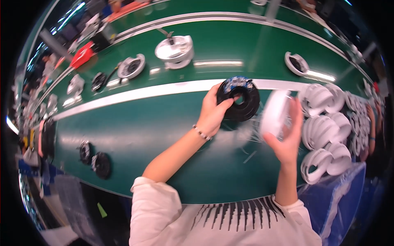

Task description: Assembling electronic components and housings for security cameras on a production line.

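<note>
My left hand (212, 112) grips a round black housing (248, 107) by its left side, thumb at the hole in its middle. Blue circuit parts and wires show along the housing's upper edge. To the right of it, my right hand (286, 137) holds a white ring-shaped cover (276, 110), tilted on edge and smeared by motion. The two parts are apart, both held above the green table (184, 164). Stacks of similar white covers (320, 131) stand just right of my right hand.
Two black assemblies (101, 165) lie at the table's left. Thin clear scraps (249, 156) lie beneath my hands. Beyond a pale rail (164, 89), a green belt carries a white round unit (175, 51) and white shells with black cores (296, 64). At far right, another person's arm (372, 127) shows.
</note>
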The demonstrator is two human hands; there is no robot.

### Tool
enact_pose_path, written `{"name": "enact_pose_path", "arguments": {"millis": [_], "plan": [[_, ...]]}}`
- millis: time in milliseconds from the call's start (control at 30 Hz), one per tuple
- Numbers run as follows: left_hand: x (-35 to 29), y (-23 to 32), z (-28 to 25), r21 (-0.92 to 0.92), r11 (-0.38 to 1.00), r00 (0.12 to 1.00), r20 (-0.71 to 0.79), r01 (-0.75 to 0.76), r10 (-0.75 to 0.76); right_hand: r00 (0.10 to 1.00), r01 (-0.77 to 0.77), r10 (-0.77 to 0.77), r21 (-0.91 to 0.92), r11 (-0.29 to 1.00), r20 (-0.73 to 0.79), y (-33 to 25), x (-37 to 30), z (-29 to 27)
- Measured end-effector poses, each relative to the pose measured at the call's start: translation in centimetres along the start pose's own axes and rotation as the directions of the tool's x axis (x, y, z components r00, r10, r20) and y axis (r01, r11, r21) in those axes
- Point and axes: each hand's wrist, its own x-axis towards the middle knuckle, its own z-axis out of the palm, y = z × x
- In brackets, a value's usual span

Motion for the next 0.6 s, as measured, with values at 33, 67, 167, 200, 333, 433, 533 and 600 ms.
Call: {"name": "enact_pose_path", "arguments": {"millis": [33,67,167,200,333,433,533,600], "plan": [[-0.6,-0.5,0.6,0.0,1.0,0.999,0.046,0.026,-0.026,0.999,-0.025,0.026,-0.037,0.999,0.029,0.6,0.4,0.0],[-1.1,-0.9,1.2,-0.003,0.998,0.995,0.087,0.058,-0.058,0.992,0.059,-0.029,-0.254,0.965,0.123,1.6,0.7,-0.5],[-2.3,-2.0,2.0,-0.014,0.982,0.957,0.226,0.191,-0.183,0.991,0.086,-0.06,-0.228,0.97,0.118,2.6,0.7,-0.4],[-2.1,-1.3,1.6,-0.162,0.936,0.89,0.396,0.312,-0.228,0.992,0.08,-0.061,-0.167,0.983,0.113,2.6,0.8,-0.5],[-1.7,0.0,1.2,-0.387,0.678,0.727,0.604,0.625,-0.325,0.961,0.15,-0.107,-0.155,0.977,0.254,2.0,1.4,-1.6],[-1.2,-1.2,0.8,-0.433,0.62,0.723,0.598,0.655,-0.346,0.888,0.278,-0.202,-0.134,0.951,0.412,1.5,1.7,-1.0],[-1.0,-1.4,1.4,-0.433,0.675,0.792,0.45,0.597,-0.413,0.901,0.275,-0.199,-0.155,0.949,0.385,1.3,1.9,-0.9],[-1.3,-0.7,2.2,-0.411,0.718,0.801,0.484,0.563,-0.351,0.967,0.156,-0.15,-0.018,0.988,0.205,1.8,1.8,-0.9]]}}
